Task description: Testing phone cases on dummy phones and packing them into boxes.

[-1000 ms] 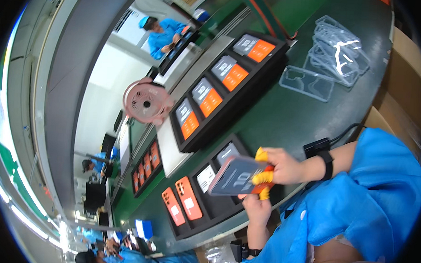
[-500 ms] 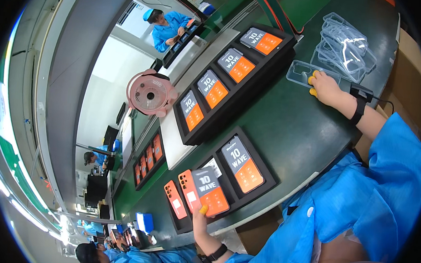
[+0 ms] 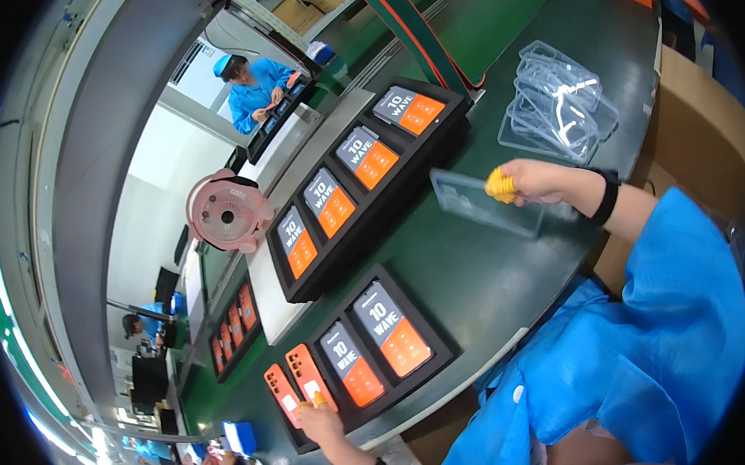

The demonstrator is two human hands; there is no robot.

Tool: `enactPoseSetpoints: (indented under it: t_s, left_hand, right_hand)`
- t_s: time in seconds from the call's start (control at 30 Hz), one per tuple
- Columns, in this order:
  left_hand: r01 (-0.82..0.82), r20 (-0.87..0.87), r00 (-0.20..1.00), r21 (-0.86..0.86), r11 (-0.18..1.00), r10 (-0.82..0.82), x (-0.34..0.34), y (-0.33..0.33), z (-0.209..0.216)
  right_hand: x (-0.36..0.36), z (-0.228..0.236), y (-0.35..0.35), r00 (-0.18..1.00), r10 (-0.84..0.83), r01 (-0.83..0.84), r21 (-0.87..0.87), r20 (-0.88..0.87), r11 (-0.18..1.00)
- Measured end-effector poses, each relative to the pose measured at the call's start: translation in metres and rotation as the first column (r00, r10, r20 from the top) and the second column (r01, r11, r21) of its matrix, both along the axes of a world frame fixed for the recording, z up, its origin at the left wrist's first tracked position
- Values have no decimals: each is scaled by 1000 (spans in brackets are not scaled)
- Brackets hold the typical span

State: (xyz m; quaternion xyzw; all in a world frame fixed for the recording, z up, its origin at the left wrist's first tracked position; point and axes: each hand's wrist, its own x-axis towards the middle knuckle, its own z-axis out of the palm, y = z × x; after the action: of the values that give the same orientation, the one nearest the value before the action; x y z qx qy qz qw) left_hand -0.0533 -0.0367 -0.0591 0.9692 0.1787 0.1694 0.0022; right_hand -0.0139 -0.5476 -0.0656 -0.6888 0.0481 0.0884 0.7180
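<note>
Case (image 3: pixel 475 200) of clear plastic, blurred above the green bench (image 3: pixel 480 276), is pinched in the yellow-tipped fingers of the right hand (image 3: pixel 531 183); half a second ago I watched that hand reach it where it lay beside the heap of clear cases (image 3: pixel 561 99). It now sits farther left, between the heap and the near black tray (image 3: pixel 442 352). At my remote view's lower edge, the left hand (image 3: pixel 319 421) has let go of the grey-and-orange-faced phone (image 3: pixel 351 364), which it held over the tray in the earlier picture and which now lies in the third slot from the left, covering the white printed sheet seen there before. Those fingers have shifted to the lower end of the second orange phone (image 3: pixel 308 371), back up in the neighbouring slot; from this angle I cannot tell whether they grip it or merely touch it. The first orange phone (image 3: pixel 282 394) and the phone in the fourth slot (image 3: pixel 391 329) keep their places. Beyond, four more phones lie in the raised black tray (image 3: pixel 391 200), near a pink fan (image 3: pixel 230 212), while a co-worker in blue (image 3: pixel 257 96) bends over another tray.
</note>
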Motion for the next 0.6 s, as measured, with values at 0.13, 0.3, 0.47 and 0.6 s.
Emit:
enactPoseSetpoints:
  t_s: [0.13,0.3,0.47,0.6]
  left_hand:
    - [23,-176,982,-222,975,-63,-2,35,-24]
    - [-49,-86,995,16,999,51,8,36,-36]
    - [-182,-163,974,-137,974,159,14,20,-10]
    - [-104,-154,984,-122,987,85,23,35,-25]
  right_hand:
    - [3,-10,-8,988,130,-93,352,-83,931]
    - [-16,19,-8,996,92,-70,543,-13,837]
    - [-41,67,1,689,227,-4,-309,689,951]
    - [-53,7,21,439,761,-102,-815,479,571]
